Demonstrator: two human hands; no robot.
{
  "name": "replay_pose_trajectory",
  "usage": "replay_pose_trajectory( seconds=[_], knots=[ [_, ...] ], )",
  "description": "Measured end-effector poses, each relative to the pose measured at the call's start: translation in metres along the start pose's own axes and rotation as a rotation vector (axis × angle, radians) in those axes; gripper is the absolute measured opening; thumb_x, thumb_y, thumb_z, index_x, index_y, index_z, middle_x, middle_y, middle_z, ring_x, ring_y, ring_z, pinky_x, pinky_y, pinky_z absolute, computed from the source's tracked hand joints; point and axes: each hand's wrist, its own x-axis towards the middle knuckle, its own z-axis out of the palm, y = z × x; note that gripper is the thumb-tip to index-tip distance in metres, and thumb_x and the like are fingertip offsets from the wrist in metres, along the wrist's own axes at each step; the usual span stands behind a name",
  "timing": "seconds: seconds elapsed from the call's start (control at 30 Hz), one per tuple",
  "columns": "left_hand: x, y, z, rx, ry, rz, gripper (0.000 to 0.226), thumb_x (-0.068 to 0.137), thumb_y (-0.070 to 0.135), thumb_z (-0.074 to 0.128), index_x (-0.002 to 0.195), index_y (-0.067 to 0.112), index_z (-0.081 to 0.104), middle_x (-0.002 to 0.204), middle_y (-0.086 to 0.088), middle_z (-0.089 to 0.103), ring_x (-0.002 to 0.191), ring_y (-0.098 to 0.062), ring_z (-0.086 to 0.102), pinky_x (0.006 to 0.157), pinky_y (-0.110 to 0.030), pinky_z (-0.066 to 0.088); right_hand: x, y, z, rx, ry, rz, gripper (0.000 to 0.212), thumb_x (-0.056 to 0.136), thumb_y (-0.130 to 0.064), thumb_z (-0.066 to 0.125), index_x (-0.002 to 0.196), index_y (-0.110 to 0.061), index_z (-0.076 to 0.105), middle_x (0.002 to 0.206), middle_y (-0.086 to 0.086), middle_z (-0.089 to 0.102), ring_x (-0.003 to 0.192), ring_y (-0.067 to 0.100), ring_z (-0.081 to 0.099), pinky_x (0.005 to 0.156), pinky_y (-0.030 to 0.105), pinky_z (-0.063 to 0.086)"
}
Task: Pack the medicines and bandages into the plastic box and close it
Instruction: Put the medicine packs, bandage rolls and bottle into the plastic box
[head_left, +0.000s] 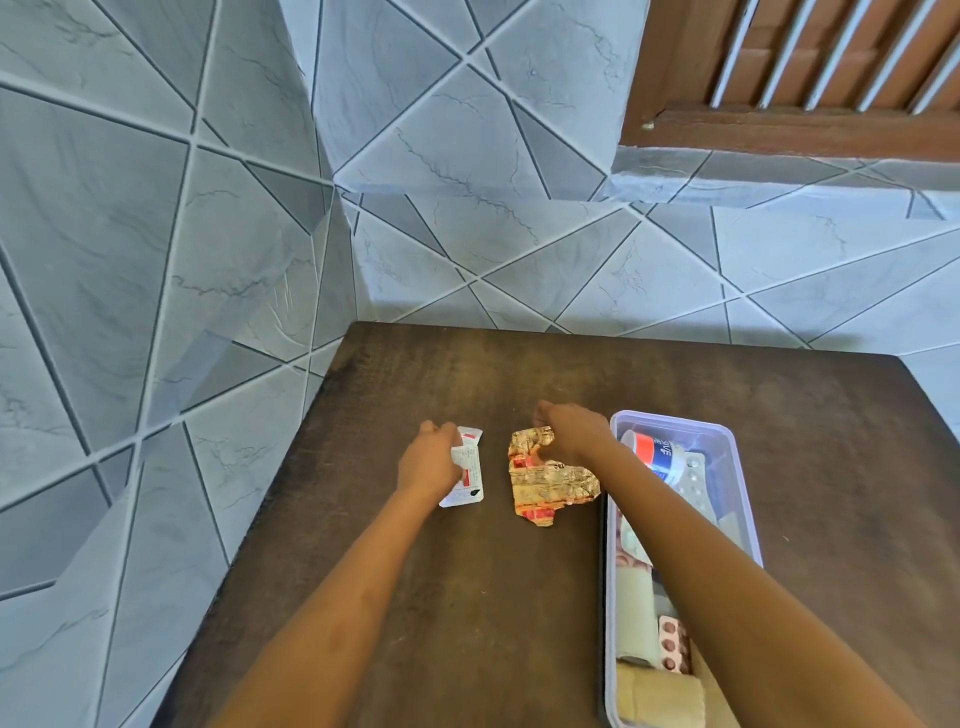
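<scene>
On the dark wooden table (467, 597) my left hand (430, 462) closes on white and red medicine sachets (467, 475) that rest on the surface. My right hand (571, 434) pinches the top edge of a crumpled gold and red foil blister strip (548, 480). To the right stands the clear plastic box (724, 434) with its top uncovered. Inside it lie a white tub with a red and blue label (657, 452), a silver pill strip (693, 483), a pink pill strip (672, 647) and beige bandage rolls (657, 693). My right forearm hides part of the box.
Grey tiled walls (156, 260) close in behind the table and on its left. A brown wooden window frame (779, 130) sits at the upper right. No lid for the box is visible.
</scene>
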Motion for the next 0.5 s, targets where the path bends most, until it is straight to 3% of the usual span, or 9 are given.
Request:
replay_pose_trajectory(
  seconds=[0.1,0.23,0.37,0.5],
  knots=[
    [-0.007,0.010,-0.013,-0.072,0.004,-0.007,0.025,0.078,0.006,0.058,0.101,0.016,0.062,0.113,-0.010,0.066,0.100,-0.030,0.063,0.075,-0.034,0.048,-0.024,0.003,-0.021,0.241,0.123,-0.026,0.024,0.085,-0.010,0.059,0.108,-0.011,0.058,0.116,0.012,0.064,0.104,0.027,0.059,0.088,0.036,0.049],
    [-0.026,0.040,-0.028,-0.231,0.065,0.057,0.014,0.081,0.009,0.062,0.094,0.014,0.063,0.107,-0.006,0.066,0.098,-0.025,0.063,0.074,-0.034,0.051,-0.069,0.028,-0.050,0.464,0.352,0.013,0.031,0.083,-0.005,0.061,0.114,-0.007,0.056,0.115,0.014,0.065,0.104,0.030,0.061,0.087,0.036,0.049],
    [-0.049,0.078,-0.031,-0.344,0.101,0.137,0.016,0.081,0.004,0.060,0.080,0.019,0.057,0.087,-0.001,0.062,0.083,-0.020,0.061,0.058,-0.024,0.046,-0.117,0.085,-0.055,0.647,0.542,0.210,0.036,0.079,-0.002,0.064,0.113,-0.009,0.055,0.104,0.013,0.065,0.086,0.027,0.063,0.077,0.037,0.054],
    [-0.068,0.111,-0.019,-0.382,0.079,0.165,0.013,0.082,0.003,0.060,0.085,0.015,0.059,0.094,-0.008,0.069,0.081,-0.017,0.060,0.065,-0.028,0.051,-0.146,0.123,-0.029,0.676,0.507,0.392,0.018,0.081,-0.001,0.059,0.098,-0.005,0.063,0.101,0.016,0.069,0.088,0.029,0.065,0.073,0.026,0.044]
  ],
)
